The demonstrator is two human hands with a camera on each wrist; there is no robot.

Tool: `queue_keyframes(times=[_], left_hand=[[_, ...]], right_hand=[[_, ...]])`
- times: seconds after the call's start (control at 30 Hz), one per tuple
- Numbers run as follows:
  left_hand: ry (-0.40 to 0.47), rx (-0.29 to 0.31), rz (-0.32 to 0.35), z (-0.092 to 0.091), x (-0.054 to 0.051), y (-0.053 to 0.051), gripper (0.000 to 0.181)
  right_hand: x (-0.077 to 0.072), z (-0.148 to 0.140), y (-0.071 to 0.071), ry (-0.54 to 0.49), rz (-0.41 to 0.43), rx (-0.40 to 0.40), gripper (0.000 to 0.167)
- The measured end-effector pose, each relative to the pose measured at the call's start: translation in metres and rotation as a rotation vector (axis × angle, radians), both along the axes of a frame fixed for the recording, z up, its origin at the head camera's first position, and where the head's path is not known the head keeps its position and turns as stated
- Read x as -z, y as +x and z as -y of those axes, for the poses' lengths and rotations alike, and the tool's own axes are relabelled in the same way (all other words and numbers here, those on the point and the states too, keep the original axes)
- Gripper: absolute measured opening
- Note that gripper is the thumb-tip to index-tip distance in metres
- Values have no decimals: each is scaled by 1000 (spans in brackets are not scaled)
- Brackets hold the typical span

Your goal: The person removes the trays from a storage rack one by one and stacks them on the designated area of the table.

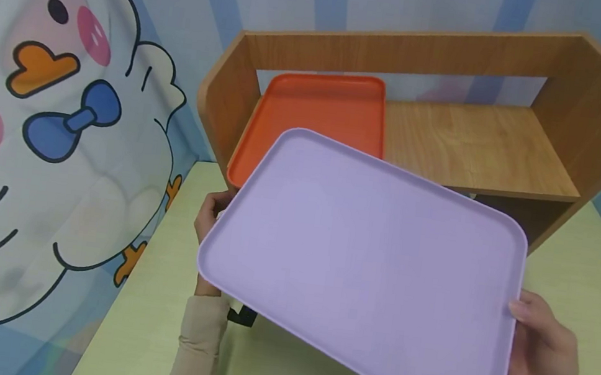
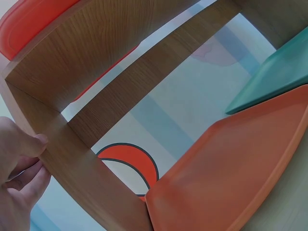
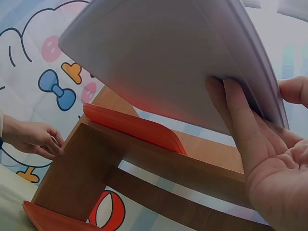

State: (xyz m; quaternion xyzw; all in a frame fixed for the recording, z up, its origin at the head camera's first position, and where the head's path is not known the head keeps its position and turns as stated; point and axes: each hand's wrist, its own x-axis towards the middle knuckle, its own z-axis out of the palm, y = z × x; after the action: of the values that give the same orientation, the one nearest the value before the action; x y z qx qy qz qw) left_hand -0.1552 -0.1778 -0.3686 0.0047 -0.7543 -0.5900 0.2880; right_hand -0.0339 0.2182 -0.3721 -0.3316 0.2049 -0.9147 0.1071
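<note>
A light purple tray (image 1: 369,271) is held up at a tilt by my right hand (image 1: 545,349). The thumb lies on its rim, and in the right wrist view the fingers (image 3: 236,106) are spread against its underside. My left hand (image 2: 21,178) pinches the front edge of the left side panel of a wooden shelf (image 2: 72,159). In the head view the purple tray partly covers this hand. On the shelf's upper board, at the left, lies an orange-red tray (image 1: 327,109), its near part hidden behind the purple one.
Below the upper board, an orange tray (image 2: 231,168) and a green tray (image 2: 279,72) lie in the lower space. The pale table (image 1: 152,294) extends around the shelf. A curtain with a cartoon bird (image 1: 79,198) hangs at the left and behind.
</note>
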Motion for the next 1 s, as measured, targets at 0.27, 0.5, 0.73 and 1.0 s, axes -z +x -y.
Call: queue_keyframes(times=[0.27, 0.5, 0.73, 1.0], left_hand=[[-7, 41, 28, 26, 47, -34, 19], [18, 46, 36, 25, 45, -34, 18], [29, 53, 47, 25, 45, -35, 22], [42, 29, 105, 23, 44, -34, 24]], right_hand=[[2, -1, 3, 1, -9, -35, 65], [8, -6, 5, 19, -15, -79, 61], [12, -10, 7, 59, -8, -81, 59], [18, -15, 9, 95, 6, -71, 62]])
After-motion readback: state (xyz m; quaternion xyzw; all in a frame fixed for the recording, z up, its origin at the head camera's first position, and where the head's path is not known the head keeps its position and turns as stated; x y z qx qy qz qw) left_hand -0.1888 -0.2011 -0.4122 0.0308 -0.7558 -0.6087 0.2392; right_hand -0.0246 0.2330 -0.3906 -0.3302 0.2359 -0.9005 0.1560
